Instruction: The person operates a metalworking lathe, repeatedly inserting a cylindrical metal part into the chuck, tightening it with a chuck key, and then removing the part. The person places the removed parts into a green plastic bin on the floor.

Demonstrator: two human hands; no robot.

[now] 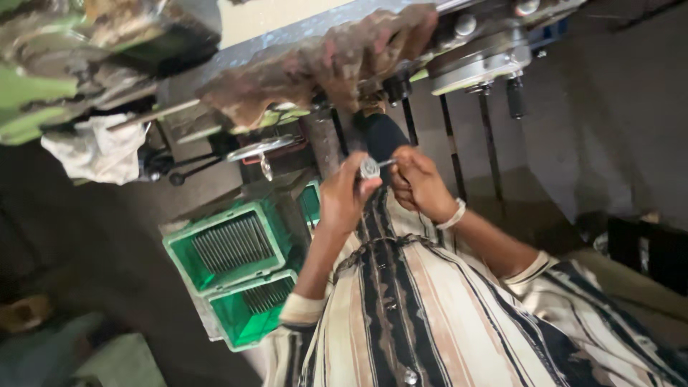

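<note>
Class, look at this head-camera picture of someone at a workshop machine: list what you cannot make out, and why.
- Small round metal part: too small and blurred; left hand fingers cover part.
- Right hand fingertips: curled away, grip unclear.
- Machine: blurred, cut off by top edge.
- Green crates: rod-like contents too small.

Single head view, tilted, looking down, close over hands and lap

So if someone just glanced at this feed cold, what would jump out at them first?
Most likely the two hands meeting at centre frame: the left hand pinches a small round metal part while the right hand, a pale band at its wrist, touches the thin pin sticking out of it. Next, the bright green crates of metal rods at lower left, and the grimy machine across the top.
</note>
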